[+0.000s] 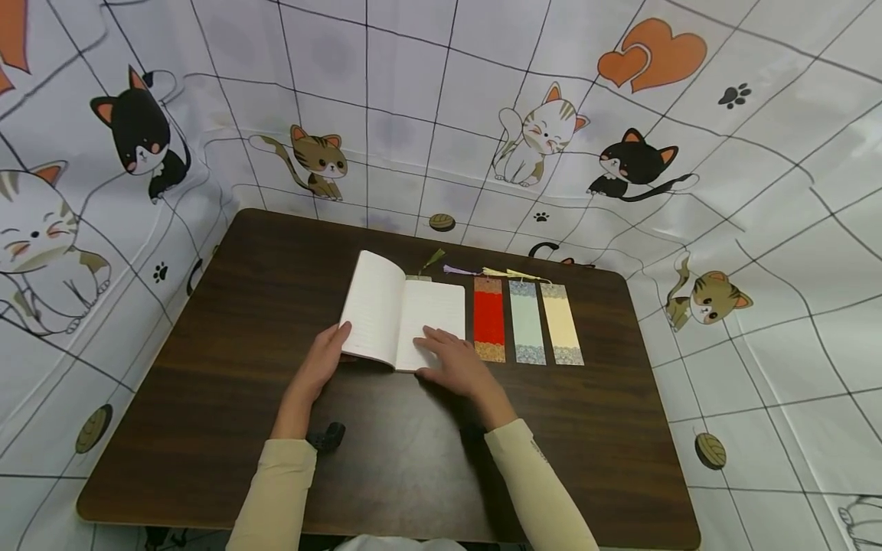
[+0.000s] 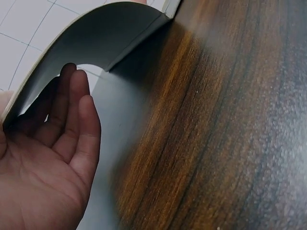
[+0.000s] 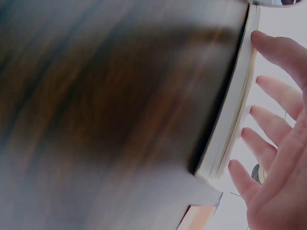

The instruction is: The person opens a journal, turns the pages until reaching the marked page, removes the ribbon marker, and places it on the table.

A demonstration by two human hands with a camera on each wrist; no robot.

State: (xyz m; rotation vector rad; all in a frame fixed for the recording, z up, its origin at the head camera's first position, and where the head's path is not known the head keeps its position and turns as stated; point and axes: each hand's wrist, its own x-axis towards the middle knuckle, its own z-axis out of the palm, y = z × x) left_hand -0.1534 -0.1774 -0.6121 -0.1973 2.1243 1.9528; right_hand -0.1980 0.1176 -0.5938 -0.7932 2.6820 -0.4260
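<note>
An open notebook [image 1: 432, 317] with white pages lies on the table, its left part raised and bowed. My left hand [image 1: 326, 353] holds that raised part at its outer edge, thumb on the page side and fingers behind. In the left wrist view those fingers [image 2: 86, 124] extend under the dark cover [image 2: 110, 36]. My right hand [image 1: 455, 363] rests with spread fingers on the right-hand page. The right wrist view shows its thumb [image 3: 278, 50] at the edge of the page block [image 3: 230, 110]. A green tassel [image 1: 434, 259] pokes out above the notebook; what it hangs from is mostly hidden.
Right of the notebook lie a red bookmark [image 1: 488, 317], a pale green bookmark [image 1: 527, 321] and a cream bookmark [image 1: 562, 324], with tassels at their tops. The dark wooden table [image 1: 227, 367] is bordered by a cat-print curtain [image 1: 413, 99].
</note>
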